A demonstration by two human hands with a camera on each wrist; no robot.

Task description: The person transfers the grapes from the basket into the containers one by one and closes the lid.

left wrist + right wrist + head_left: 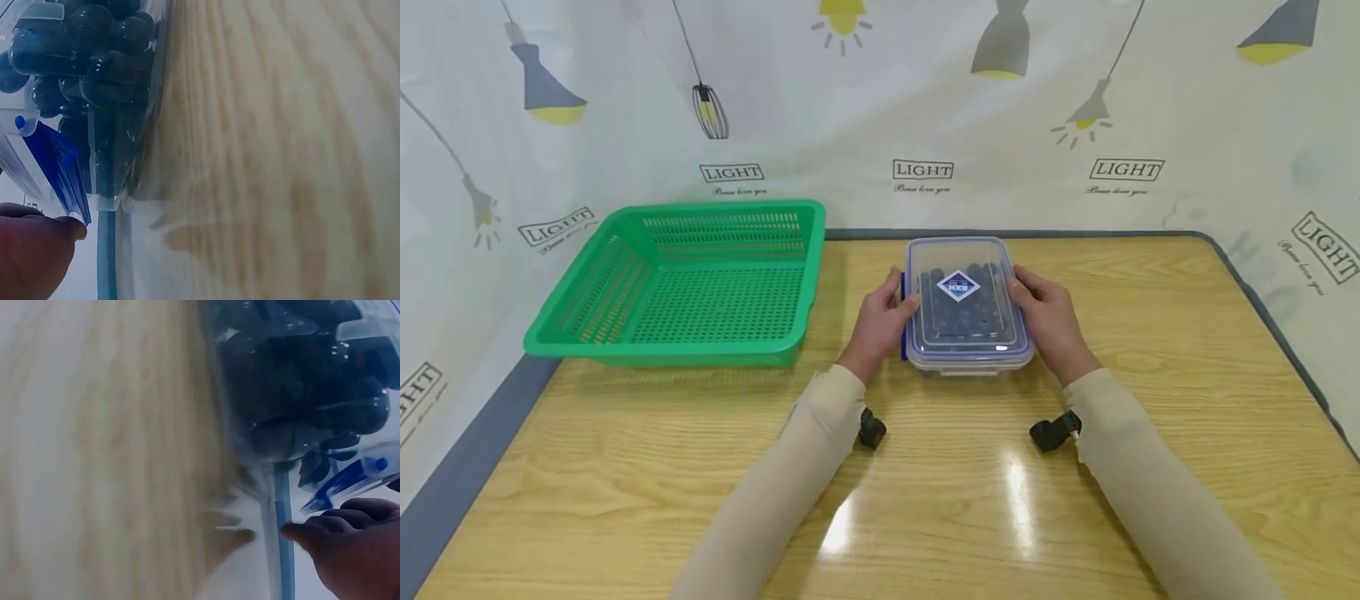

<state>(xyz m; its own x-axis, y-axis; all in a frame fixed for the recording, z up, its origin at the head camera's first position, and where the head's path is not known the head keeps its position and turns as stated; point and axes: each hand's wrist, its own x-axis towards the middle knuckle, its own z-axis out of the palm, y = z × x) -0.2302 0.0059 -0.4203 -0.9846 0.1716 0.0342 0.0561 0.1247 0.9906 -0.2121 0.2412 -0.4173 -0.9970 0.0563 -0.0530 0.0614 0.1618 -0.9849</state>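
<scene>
A clear plastic food container with a blue-edged lid stands on the table in the head view. Dark round fruits fill much of it; their exact kind is hard to tell. My left hand holds its left side, thumb over the lid's edge. On the opposite side my right hand grips it, thumb at the lid's rim. The left wrist view has a blue latch tilted away from the wall, touched by a fingertip. Another blue latch slants outward above the right fingers in the right wrist view.
A green plastic basket with slotted walls stands at the back left, to the left of the container. Behind the wooden table hangs a white curtain printed with lamps. Small black cameras sit at both wrists.
</scene>
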